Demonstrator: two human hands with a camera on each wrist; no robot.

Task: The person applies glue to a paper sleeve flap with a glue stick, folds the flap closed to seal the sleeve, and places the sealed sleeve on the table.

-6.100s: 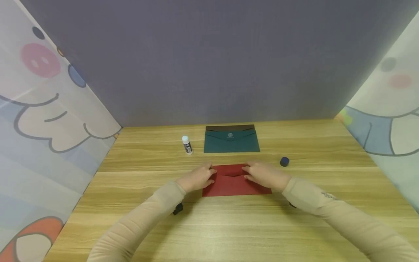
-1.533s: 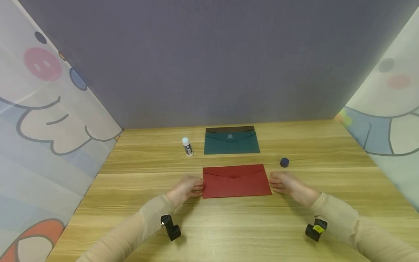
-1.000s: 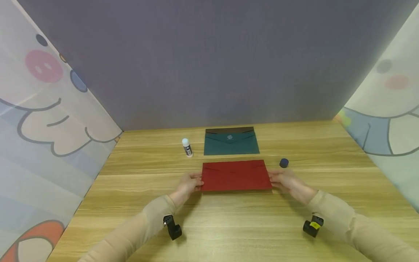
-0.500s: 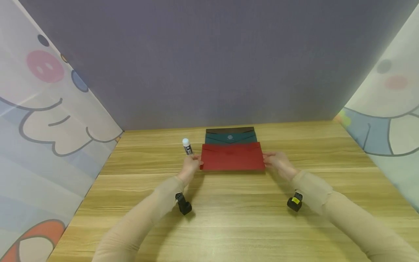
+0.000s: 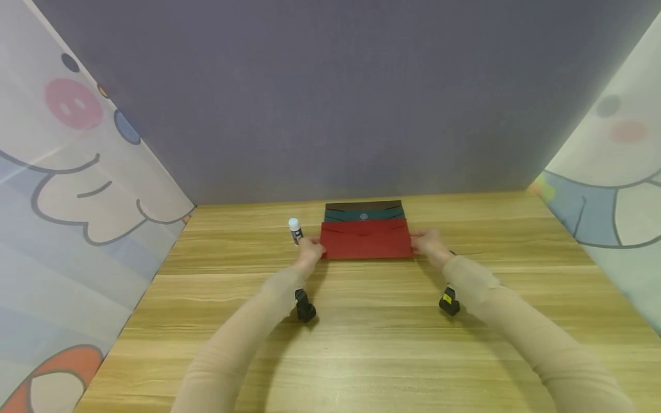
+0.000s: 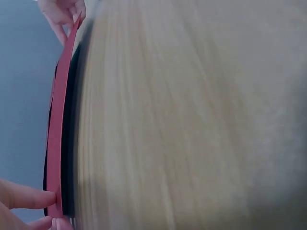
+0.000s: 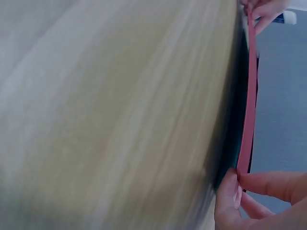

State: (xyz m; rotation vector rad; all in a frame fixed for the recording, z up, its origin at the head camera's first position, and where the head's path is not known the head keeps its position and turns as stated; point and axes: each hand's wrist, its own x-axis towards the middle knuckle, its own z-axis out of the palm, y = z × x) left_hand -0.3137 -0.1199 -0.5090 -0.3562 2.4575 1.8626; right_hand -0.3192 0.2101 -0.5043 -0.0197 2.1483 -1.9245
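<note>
A red envelope [image 5: 365,241] with its flap folded down is held between both hands, overlapping the lower part of a dark green envelope [image 5: 341,215] in the head view. My left hand [image 5: 310,252] pinches its left end between thumb and fingers, beside a glue stick. On the opposite end, my right hand [image 5: 431,246] pinches the red envelope's right edge. The right wrist view shows thumb and fingertips [image 7: 228,187] on either side of that edge. Both wrist views show the dark green envelope [image 6: 68,143] [image 7: 235,139] directly beneath the red one.
The white-capped glue stick [image 5: 295,229] stands left of the envelopes. A dark blue cap [image 5: 453,253] is mostly hidden behind the right wrist. The wooden table [image 5: 361,344] ends at a grey panel [image 5: 361,103] at the back.
Earlier the red envelope lay flat with both hands on its flap area. Both hands then took its ends, lifted it and carried it away from the body, over the dark green envelope.
</note>
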